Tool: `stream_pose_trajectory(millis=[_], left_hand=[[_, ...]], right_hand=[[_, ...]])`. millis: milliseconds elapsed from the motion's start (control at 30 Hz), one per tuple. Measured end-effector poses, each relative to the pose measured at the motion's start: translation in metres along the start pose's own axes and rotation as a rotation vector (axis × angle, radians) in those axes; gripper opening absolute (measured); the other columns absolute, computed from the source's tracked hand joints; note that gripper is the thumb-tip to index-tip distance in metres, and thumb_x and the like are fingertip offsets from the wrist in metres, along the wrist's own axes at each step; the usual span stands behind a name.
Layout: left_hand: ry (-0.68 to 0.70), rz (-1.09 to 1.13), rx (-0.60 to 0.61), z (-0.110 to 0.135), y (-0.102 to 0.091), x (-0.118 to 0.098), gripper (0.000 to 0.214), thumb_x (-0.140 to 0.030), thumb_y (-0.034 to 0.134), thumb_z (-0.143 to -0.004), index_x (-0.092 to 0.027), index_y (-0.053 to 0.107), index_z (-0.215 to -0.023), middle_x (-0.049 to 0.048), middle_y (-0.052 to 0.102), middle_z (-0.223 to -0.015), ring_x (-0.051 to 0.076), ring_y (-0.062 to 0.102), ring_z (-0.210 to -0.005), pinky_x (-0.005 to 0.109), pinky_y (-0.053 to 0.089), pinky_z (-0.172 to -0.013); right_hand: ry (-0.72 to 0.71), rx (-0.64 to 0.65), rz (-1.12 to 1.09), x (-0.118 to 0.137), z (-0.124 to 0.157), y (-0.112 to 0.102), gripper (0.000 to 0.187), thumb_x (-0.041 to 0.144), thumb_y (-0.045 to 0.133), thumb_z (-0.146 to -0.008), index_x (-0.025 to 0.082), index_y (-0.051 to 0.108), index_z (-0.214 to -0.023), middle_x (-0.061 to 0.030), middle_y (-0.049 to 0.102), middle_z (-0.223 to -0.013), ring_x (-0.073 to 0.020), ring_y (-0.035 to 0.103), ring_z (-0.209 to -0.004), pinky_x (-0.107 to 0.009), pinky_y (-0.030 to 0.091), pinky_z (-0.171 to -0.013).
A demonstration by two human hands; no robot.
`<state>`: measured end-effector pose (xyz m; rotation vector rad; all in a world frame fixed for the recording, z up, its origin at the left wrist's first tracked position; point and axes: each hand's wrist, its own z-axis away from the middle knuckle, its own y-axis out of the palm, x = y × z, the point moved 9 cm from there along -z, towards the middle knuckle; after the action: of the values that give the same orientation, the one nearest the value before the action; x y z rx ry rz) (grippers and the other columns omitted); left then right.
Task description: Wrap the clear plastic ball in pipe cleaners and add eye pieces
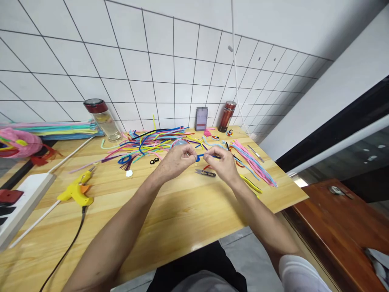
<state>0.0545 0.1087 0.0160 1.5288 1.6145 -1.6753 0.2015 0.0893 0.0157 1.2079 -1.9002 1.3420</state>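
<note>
Both grips were closed: the right hand (223,164) had thumb and fingers pinched on a blue pipe cleaner (200,155), and the left hand (178,162) appeared to pinch its left end, though the exact contact was too small to make out. The stem lay in the gap between the two sets of fingertips, its long axis running roughly sideways from hand to hand, across the line of the forearms. Blue also showed beyond the right fingertips, so more of its length seemed to lie on that side, while a small bent or coiled part hung in the gap, close to both hands.

Just below the gap, nearer the right hand, black-handled thread snips (206,173) rested on the wooden table (182,221), blades pointing left. Past the left hand spread a loose heap of coloured pipe cleaners (146,142); right of the right hand, a pink and blue bundle (255,164) slanted away. Farther out stood a smartphone (201,119) and a red flask (226,117), with a yellow glue gun (78,190) well to the left.
</note>
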Motion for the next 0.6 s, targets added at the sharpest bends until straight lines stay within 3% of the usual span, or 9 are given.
stream_pose_trajectory(millis=[67,100,167,300,367,467,600], left_hand=[[-0.01,-0.069,-0.006,0.0,0.002,0.002,0.01,-0.028,0.059,-0.079,-0.02,0.062,-0.074,-0.0039,0.053,-0.061,0.013,0.045,-0.059,0.025,0.033,-0.055],[-0.015,-0.105,-0.01,0.0,0.003,0.003,0.009,-0.027,0.059,-0.078,-0.02,0.062,-0.072,-0.0037,0.053,-0.06,0.013,0.046,-0.059,0.026,0.033,-0.056],[-0.018,-0.14,0.003,0.001,0.008,0.003,0.008,-0.026,0.059,-0.077,-0.02,0.062,-0.072,-0.0037,0.052,-0.06,0.013,0.046,-0.059,0.026,0.033,-0.056],[-0.013,-0.013,0.13,0.004,0.022,0.0,0.011,-0.03,0.059,-0.079,-0.02,0.064,-0.078,-0.0044,0.05,-0.061,0.012,0.042,-0.056,0.025,0.031,-0.053],[-0.016,0.057,0.153,0.004,0.024,-0.001,0.014,-0.033,0.06,-0.08,-0.02,0.064,-0.079,-0.0041,0.05,-0.061,0.011,0.041,-0.056,0.025,0.03,-0.052],[-0.046,0.081,0.117,0.002,0.02,0.001,0.015,-0.035,0.062,-0.08,-0.02,0.064,-0.078,-0.0038,0.048,-0.06,0.012,0.04,-0.056,0.026,0.029,-0.053],[-0.083,0.071,0.085,0.0,0.017,0.006,0.014,-0.034,0.062,-0.078,-0.02,0.065,-0.076,-0.0035,0.048,-0.059,0.012,0.04,-0.055,0.026,0.027,-0.052]], right_hand=[[-0.163,-0.061,0.276,0.017,0.012,0.0,0.015,0.032,0.063,-0.085,0.024,0.061,-0.073,-0.0068,0.064,-0.08,-0.0249,0.061,-0.089,-0.042,0.048,-0.091],[-0.188,-0.05,0.313,0.019,0.015,0.003,0.014,0.03,0.063,-0.085,0.024,0.062,-0.072,-0.0075,0.065,-0.082,-0.0258,0.062,-0.093,-0.043,0.047,-0.094],[-0.129,0.007,0.204,0.005,0.014,0.007,0.014,0.031,0.061,-0.085,0.024,0.061,-0.073,-0.0064,0.064,-0.08,-0.0246,0.062,-0.088,-0.042,0.049,-0.09],[0.153,0.181,-0.222,-0.052,0.001,0.007,0.022,0.042,0.054,-0.084,0.024,0.055,-0.071,0.0008,0.054,-0.063,-0.018,0.055,-0.061,-0.034,0.051,-0.066],[0.258,0.179,-0.314,-0.082,-0.005,-0.006,0.023,0.045,0.058,-0.08,0.024,0.057,-0.071,0.0016,0.055,-0.064,-0.0163,0.055,-0.061,-0.032,0.05,-0.065],[0.271,-0.024,-0.022,-0.12,-0.015,-0.051,0.022,0.043,0.067,-0.075,0.021,0.065,-0.073,0.0007,0.064,-0.072,-0.0155,0.059,-0.069,-0.03,0.049,-0.071],[0.332,-0.087,0.108,-0.16,-0.023,-0.079,0.021,0.038,0.069,-0.074,0.02,0.064,-0.066,0.0002,0.062,-0.065,-0.0171,0.058,-0.068,-0.031,0.048,-0.07]])
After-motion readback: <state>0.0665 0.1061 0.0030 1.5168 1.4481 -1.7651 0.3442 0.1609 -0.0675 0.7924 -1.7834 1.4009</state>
